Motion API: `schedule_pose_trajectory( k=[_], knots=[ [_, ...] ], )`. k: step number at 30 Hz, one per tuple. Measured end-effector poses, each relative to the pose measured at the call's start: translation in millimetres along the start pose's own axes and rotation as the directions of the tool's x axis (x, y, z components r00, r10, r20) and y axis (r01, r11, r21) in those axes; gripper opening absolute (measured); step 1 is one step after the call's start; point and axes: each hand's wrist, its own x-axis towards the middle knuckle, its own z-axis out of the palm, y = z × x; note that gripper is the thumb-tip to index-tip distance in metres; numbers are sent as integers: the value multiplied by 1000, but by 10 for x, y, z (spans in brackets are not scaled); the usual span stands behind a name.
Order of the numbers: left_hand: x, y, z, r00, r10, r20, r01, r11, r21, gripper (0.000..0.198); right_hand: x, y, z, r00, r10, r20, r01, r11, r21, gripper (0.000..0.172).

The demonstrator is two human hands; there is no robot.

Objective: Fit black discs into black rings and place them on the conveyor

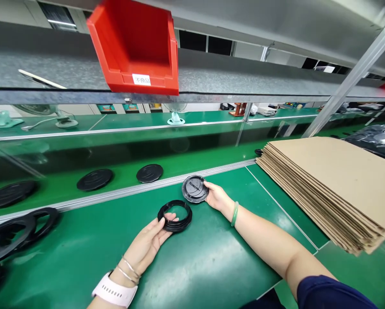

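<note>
Head view: two hands [151, 240] hold one disc [194, 189] and one layered ring [181, 224].

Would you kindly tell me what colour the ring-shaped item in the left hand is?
The ring-shaped item is black, best seen in the head view.
</note>
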Motion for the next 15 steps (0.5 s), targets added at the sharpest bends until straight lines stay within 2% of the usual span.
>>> schedule_pose_trajectory(
  k=[2, 4, 6, 8, 10, 12, 15],
  knots=[
    [-7, 3, 20, 1000, 18, -10, -18, 1000, -1, 40, 236, -66, -35, 994, -97, -50, 92, 990, -102, 40],
    [-15, -5, 45, 998, 61, -11, -61, 998, 27, 62, 513, -167, -74, 970, -226, -93, 197, 948, -249, 45],
    [-4, -30, 53, 991, 130, -34, -127, 988, 87, 88, 766, -259, -117, 938, -335, -92, 266, 864, -427, 46],
    [33, -67, 35, 977, 192, -88, -178, 972, 153, 99, 949, -305, -159, 924, -380, -47, 275, 744, -608, 40],
    [93, -104, -7, 966, 216, -143, -184, 960, 209, 88, 1061, -304, -201, 929, -369, 6, 245, 604, -758, 34],
    [155, -131, -53, 961, 214, -176, -170, 957, 234, 72, 1128, -294, -266, 935, -352, 42, 212, 460, -862, 35],
    [211, -147, -96, 962, 191, -197, -149, 966, 210, 64, 1189, -369, -501, 927, -374, 16, 125, 270, -955, 38]
  ],
)
